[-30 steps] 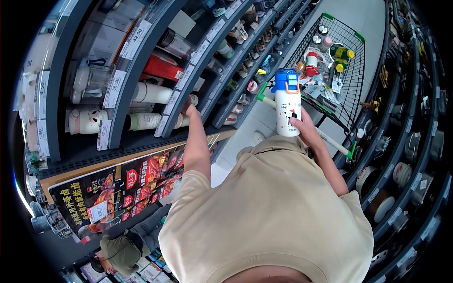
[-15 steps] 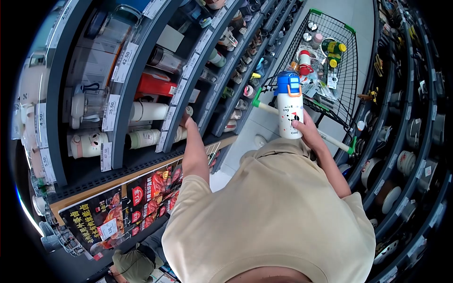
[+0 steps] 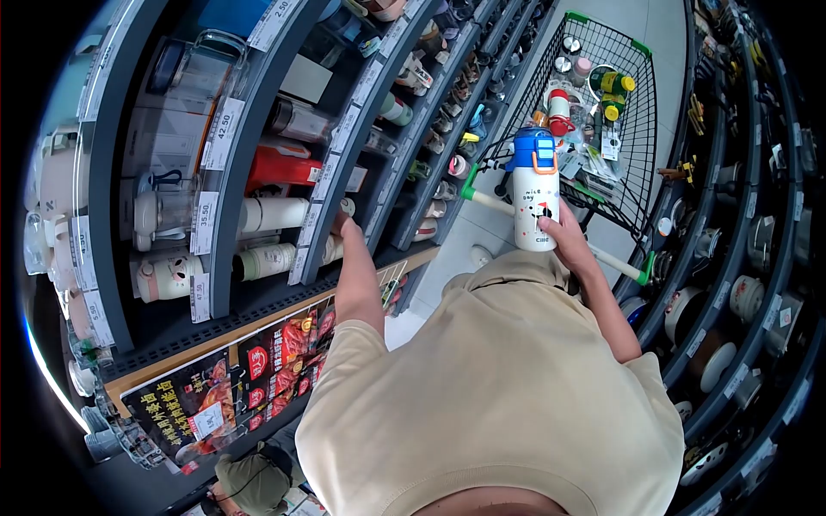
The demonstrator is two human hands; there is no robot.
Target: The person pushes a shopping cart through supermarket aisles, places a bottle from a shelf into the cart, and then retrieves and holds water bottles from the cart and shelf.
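My right hand [image 3: 565,234] is wrapped round a white bottle [image 3: 535,206] with a blue lid and an orange loop, held upright above the cart handle. At the shelf on the left, my left hand [image 3: 342,225] reaches in among the bottles, its fingers mostly hidden behind the shelf edge. A light-coloured bottle [image 3: 332,249] lies just below that hand. Farther left on the shelf are a green-and-white bottle [image 3: 265,261] and a white bottle [image 3: 274,214].
A wire shopping cart [image 3: 651,116] with bottles and packets stands ahead. Shelves of pots and pans [image 3: 747,297] line the right side. Food posters [image 3: 258,370] hang below the left shelf. A person [image 3: 254,483] is at the lower left.
The view has shifted, so the left shelves sit lower in the picture. My left hand stays at the shelf, and my right hand still holds the white bottle.
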